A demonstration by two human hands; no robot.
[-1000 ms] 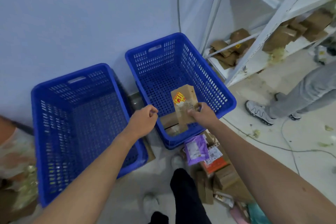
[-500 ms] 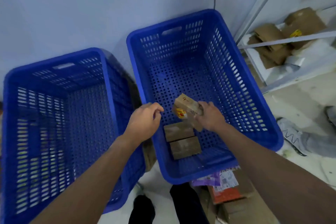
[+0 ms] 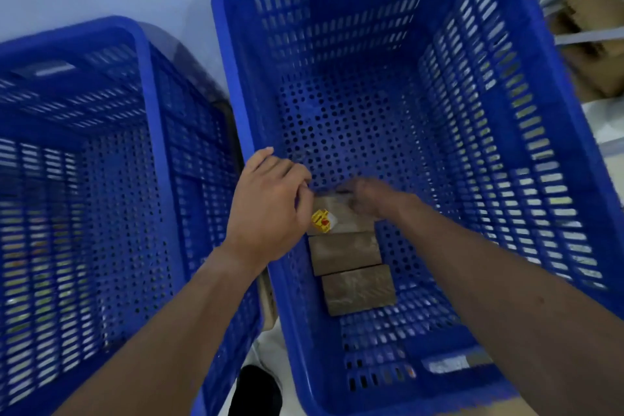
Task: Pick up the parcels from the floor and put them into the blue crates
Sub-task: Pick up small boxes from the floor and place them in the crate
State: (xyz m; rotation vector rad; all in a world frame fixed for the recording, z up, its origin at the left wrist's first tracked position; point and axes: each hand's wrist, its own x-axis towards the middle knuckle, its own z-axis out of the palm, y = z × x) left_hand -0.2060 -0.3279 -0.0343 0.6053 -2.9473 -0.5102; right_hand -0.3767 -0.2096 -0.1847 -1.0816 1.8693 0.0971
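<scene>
crate floor mostly bare; both hands set parcel against 2 others.

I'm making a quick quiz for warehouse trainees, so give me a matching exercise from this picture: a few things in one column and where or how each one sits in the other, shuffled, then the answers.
Column one:
1. Brown cardboard parcel with the yellow label
2. Plain brown cardboard parcel nearest the camera
3. Left blue plastic crate
4. Right blue plastic crate

Column two:
A. Holds three parcels in a row
B. No parcels visible inside
C. Under the right hand, beside the left hand
D. Lying untouched on the crate floor

Pairs: 1-C, 2-D, 3-B, 4-A
</scene>
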